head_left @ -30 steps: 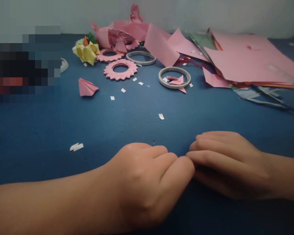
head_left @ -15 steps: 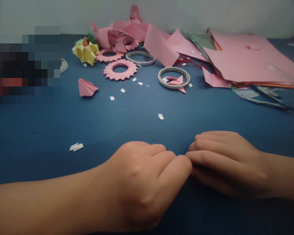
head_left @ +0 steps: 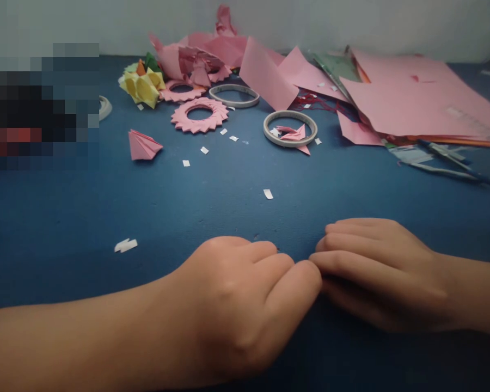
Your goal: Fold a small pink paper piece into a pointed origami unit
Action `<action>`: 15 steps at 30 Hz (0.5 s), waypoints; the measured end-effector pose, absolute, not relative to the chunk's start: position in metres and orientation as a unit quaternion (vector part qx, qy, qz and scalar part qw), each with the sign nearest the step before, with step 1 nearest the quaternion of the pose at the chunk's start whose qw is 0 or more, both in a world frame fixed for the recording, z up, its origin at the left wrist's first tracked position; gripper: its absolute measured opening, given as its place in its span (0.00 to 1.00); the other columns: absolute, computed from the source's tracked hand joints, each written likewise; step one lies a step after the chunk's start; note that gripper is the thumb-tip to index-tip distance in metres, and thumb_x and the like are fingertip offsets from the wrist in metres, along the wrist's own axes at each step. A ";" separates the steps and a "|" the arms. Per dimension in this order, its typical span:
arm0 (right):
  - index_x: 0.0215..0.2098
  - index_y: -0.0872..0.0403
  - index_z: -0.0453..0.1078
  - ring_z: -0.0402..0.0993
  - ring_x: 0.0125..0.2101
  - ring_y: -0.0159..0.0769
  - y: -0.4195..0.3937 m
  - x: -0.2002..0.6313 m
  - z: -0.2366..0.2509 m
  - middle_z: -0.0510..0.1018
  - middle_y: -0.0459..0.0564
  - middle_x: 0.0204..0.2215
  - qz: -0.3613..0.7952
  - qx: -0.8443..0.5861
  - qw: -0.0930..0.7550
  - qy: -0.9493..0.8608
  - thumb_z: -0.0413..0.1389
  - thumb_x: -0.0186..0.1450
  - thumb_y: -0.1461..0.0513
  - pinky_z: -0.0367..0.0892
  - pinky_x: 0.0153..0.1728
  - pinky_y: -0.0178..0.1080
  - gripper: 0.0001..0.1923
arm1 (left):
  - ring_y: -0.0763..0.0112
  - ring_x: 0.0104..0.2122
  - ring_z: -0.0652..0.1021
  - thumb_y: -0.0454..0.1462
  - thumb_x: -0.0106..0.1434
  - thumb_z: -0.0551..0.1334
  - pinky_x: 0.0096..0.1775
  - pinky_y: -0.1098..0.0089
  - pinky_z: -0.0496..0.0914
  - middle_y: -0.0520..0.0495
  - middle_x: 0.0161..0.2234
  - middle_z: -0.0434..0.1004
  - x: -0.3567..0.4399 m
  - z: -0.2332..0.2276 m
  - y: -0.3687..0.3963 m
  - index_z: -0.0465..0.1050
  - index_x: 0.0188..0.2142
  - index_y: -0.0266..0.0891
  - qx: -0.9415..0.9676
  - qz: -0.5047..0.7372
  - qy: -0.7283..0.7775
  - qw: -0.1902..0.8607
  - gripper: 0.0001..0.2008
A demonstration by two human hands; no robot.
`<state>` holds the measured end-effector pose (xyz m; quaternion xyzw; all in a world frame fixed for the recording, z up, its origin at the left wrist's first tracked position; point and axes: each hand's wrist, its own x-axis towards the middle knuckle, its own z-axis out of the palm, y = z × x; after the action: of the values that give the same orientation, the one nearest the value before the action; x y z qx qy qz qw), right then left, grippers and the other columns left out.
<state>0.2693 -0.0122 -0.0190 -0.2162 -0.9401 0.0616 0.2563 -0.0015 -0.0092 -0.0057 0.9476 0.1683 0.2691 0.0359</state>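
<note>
The left fingers (head_left: 297, 280), curled, meet the right fingers (head_left: 355, 262) over the worktop (head_left: 212, 201); what lies between them is hidden. A white scrap (head_left: 268, 194) lies beyond them, then a tape roll (head_left: 289, 144); farther past the left fingers, a pink ring (head_left: 181, 117).

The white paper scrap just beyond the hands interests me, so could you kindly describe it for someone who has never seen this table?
On the blue table, look beyond the left hand toward the tape roll that has pink paper inside. The white scrap lies between them: a single four-sided piece lying alone, unlike the jagged scrap farther left.
</note>
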 end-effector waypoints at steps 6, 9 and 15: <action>0.47 0.51 0.71 0.73 0.30 0.36 -0.011 0.267 -0.019 0.79 0.46 0.31 0.043 -0.209 0.250 -0.944 0.49 0.89 0.65 0.72 0.33 0.39 0.12 | 0.70 0.25 0.81 0.27 0.78 0.60 0.32 0.69 0.82 0.51 0.29 0.84 -0.001 -0.006 -0.008 0.79 0.36 0.40 0.947 0.274 0.164 0.029 0.14; 0.46 0.52 0.72 0.71 0.30 0.36 -0.010 0.267 -0.018 0.78 0.46 0.31 0.053 -0.205 0.247 -0.945 0.50 0.89 0.65 0.71 0.32 0.39 0.13 | 0.68 0.24 0.79 0.27 0.80 0.57 0.31 0.66 0.82 0.52 0.28 0.82 -0.001 -0.004 -0.007 0.80 0.38 0.38 0.950 0.269 0.159 0.027 0.17; 0.44 0.52 0.73 0.70 0.29 0.36 -0.008 0.267 -0.018 0.77 0.45 0.31 0.069 -0.206 0.242 -0.946 0.51 0.88 0.65 0.69 0.31 0.39 0.14 | 0.66 0.23 0.75 0.26 0.83 0.51 0.28 0.63 0.76 0.53 0.26 0.78 0.003 -0.015 -0.010 0.81 0.39 0.37 0.945 0.286 0.159 0.010 0.21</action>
<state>0.2672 -0.0078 -0.0180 -0.2060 -0.9457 0.0694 0.2418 0.0033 -0.0101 -0.0154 0.9450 0.1591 0.2857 0.0105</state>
